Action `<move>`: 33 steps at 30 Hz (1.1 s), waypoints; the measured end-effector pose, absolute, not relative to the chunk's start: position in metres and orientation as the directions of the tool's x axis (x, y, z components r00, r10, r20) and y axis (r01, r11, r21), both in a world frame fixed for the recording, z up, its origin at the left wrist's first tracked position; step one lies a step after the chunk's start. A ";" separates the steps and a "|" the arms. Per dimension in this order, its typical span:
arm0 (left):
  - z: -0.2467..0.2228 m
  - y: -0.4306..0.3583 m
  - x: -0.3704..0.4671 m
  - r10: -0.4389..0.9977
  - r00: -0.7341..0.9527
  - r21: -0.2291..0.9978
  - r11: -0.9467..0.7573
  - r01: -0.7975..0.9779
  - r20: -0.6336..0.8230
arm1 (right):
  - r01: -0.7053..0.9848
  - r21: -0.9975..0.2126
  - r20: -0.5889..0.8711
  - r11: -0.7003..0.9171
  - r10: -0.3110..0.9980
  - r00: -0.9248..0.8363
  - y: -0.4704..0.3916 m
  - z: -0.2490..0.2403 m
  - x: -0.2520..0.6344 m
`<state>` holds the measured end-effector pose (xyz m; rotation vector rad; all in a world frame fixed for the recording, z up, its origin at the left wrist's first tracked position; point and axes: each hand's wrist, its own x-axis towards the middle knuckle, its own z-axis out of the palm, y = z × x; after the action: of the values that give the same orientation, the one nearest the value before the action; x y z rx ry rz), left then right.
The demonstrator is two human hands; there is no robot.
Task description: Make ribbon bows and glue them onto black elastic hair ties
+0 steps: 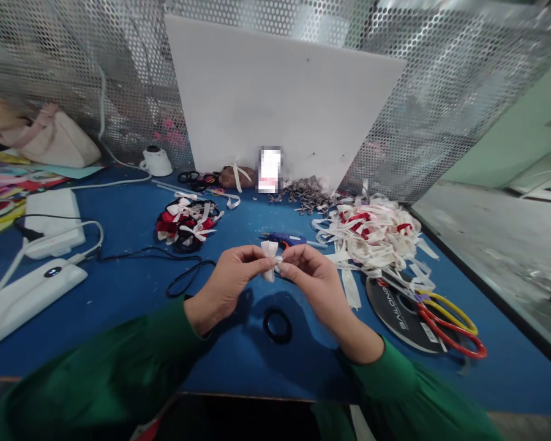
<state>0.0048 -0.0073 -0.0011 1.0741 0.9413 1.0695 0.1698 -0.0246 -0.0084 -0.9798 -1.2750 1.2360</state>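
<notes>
I have the left hand (229, 278) and right hand (316, 283) both pinching the white ribbon bow (269, 249) over the blue tabletop (243, 373); it looks light, soft, easily creased, so I'd grip its gathered middle.

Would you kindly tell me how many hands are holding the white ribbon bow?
2: the bare left hand pinches the white ribbon bow from its left, the bare right hand from its right.
</notes>
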 end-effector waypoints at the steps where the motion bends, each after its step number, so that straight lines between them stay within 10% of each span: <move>1: -0.002 -0.008 0.005 0.971 0.230 0.975 0.113 -0.192 -0.067 | -0.091 -0.986 0.150 0.141 0.983 -0.107 -0.025 -0.009 0.170; 33: 0.002 -0.008 0.005 0.970 0.206 0.978 0.161 -0.131 -0.132 | -0.143 -0.989 0.058 0.045 0.995 -0.085 -0.024 -0.009 0.169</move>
<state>0.0048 -0.0077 0.0016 1.0825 1.0255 1.0245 0.1687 -0.0235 -0.0087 -1.0232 -1.1917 1.2994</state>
